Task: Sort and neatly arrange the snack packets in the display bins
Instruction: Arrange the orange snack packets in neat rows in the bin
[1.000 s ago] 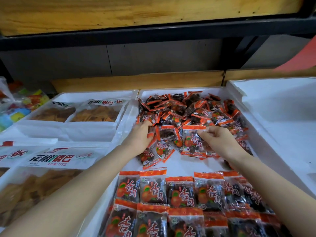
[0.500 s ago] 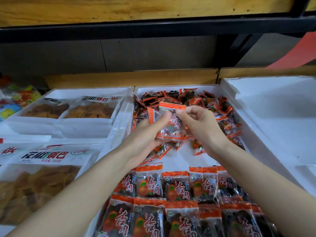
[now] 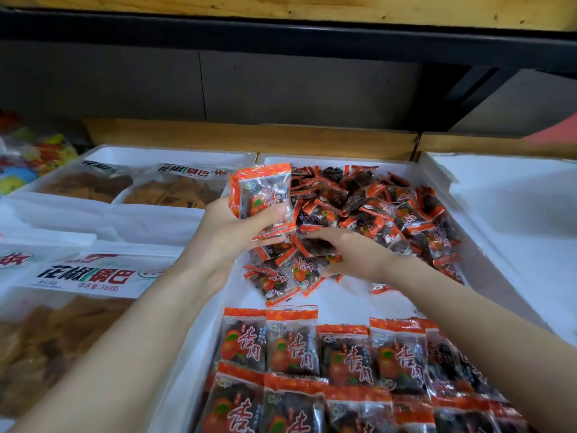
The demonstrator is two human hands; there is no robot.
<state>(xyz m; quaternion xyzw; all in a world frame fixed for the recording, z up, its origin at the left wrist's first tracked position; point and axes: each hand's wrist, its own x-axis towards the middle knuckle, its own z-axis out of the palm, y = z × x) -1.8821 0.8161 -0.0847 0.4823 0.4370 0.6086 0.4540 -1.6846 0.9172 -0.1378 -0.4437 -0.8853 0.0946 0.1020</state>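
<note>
So, left hand (image 3: 231, 232) up over the left wall of the middle bin (image 3: 352, 296), toward the far end; fingers curled round a small stack of packets (image 3: 265, 195), thumb clamped across the front; looks like more than one in there, edges not squared up; right hand (image 3: 352, 254) palm-down on the near edge of the loose pile (image 3: 374, 207) at the far end of the same bin, fingers fairly straight and pushed in among the wrappers; can't tell whether pinching anything or just raking; neat rows (image 3: 343, 354) lined up at the near end, bare white strip between rows and pile.

Biggest worry: glossy, slippery-looking wrappers plus a one-handed grip on a stack; easy to fan out and drop one back into the heap, or worse, over the left wall onto the big bags of crisps (image 3: 175, 192) next door; wrong bin, sorting undone. Second worry: any raking with the right hand, likely to shove strays toward the near rows and knock the tidy overlap crooked. Also worth watching: both forearms hanging right over the finished rows; easy to drag a couple out of line on a lazy pull-back. Probably safest to square the stack with both hands before laying down.
</note>
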